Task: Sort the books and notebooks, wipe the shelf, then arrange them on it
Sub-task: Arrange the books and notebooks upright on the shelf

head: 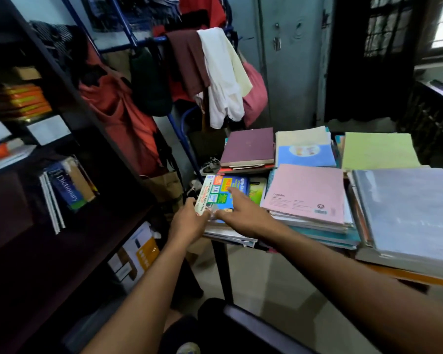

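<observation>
- My left hand fingers curl round the computer education book, atop the pile at the desk's left edge.
- Right hand fingers lie spread on its cover.
- I'd lift it level, steadying the pile underneath.

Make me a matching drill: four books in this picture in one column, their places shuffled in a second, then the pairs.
Things:
1. maroon book
2. pink notebook
3. dictionary
4. computer book

Places:
A. on the dark shelf, leaning
B. far left stack on the table
C. under both hands, near left stack
D. top of the stack right of the hands

Pairs: 1-B, 2-D, 3-A, 4-C
</observation>
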`<action>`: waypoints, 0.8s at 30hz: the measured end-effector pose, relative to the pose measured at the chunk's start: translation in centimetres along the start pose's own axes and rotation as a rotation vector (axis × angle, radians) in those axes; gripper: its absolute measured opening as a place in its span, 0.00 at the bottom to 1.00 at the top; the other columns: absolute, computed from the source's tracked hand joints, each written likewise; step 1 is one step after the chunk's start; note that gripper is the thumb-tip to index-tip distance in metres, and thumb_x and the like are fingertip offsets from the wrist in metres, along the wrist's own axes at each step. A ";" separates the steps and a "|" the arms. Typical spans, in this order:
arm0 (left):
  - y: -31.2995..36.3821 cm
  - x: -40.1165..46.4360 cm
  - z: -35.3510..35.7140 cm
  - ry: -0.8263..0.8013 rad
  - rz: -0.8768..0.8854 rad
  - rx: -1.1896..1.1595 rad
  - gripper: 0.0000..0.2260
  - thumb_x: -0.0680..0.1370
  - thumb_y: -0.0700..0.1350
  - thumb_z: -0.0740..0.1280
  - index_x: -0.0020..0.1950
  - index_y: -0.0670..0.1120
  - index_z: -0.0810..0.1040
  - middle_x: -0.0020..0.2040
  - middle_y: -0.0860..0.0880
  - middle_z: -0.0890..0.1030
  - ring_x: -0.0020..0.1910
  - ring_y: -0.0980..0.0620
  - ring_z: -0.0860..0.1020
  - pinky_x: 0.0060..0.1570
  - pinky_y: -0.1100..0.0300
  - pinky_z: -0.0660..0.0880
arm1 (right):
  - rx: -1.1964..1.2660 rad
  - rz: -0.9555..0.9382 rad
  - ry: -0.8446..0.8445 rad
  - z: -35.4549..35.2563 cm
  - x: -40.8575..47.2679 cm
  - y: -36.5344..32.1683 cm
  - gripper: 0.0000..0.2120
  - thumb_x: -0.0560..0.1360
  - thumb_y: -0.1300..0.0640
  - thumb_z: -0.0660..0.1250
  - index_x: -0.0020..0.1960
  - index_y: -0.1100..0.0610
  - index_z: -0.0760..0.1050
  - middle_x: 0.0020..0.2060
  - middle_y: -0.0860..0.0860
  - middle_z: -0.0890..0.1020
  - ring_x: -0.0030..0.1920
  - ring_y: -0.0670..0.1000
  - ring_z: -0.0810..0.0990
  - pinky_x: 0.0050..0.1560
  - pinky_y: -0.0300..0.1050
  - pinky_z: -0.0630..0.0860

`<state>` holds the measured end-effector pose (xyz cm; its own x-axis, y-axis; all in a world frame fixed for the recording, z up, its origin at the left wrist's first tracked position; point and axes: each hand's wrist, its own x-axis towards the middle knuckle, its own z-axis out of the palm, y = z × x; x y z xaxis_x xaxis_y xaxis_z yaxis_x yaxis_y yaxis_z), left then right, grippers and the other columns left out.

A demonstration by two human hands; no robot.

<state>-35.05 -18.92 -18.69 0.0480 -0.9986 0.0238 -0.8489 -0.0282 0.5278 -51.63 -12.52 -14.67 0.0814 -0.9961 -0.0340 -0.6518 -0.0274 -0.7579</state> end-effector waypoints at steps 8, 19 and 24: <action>-1.0 0.5 0.4 -0.076 -0.067 -0.258 0.18 0.71 0.47 0.78 0.60 0.47 0.81 0.56 0.48 0.84 0.51 0.49 0.82 0.48 0.56 0.78 | 0.346 0.207 0.146 5.1 4.7 1.8 0.38 0.64 0.39 0.68 0.71 0.49 0.64 0.71 0.58 0.69 0.67 0.60 0.73 0.67 0.57 0.73; -7.1 -2.9 -5.6 0.008 -0.240 -0.985 0.05 0.80 0.39 0.69 0.54 0.40 0.82 0.40 0.47 0.86 0.35 0.52 0.82 0.37 0.60 0.77 | 1.208 0.352 0.087 6.8 3.8 -2.0 0.04 0.78 0.65 0.66 0.52 0.59 0.77 0.38 0.57 0.84 0.31 0.52 0.82 0.28 0.43 0.77; -11.5 -6.8 -10.0 0.068 -0.130 -1.140 0.08 0.81 0.35 0.65 0.57 0.39 0.82 0.48 0.40 0.86 0.39 0.49 0.85 0.36 0.61 0.80 | 1.299 0.251 -0.050 12.2 2.6 -6.6 0.08 0.80 0.62 0.67 0.57 0.61 0.79 0.44 0.55 0.87 0.38 0.52 0.86 0.36 0.45 0.83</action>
<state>-20.31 -11.40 -16.43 0.1585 -0.9855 -0.0596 0.1328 -0.0385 0.9904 -37.89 -13.90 -17.69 0.1112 -0.9573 -0.2669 0.5362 0.2839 -0.7949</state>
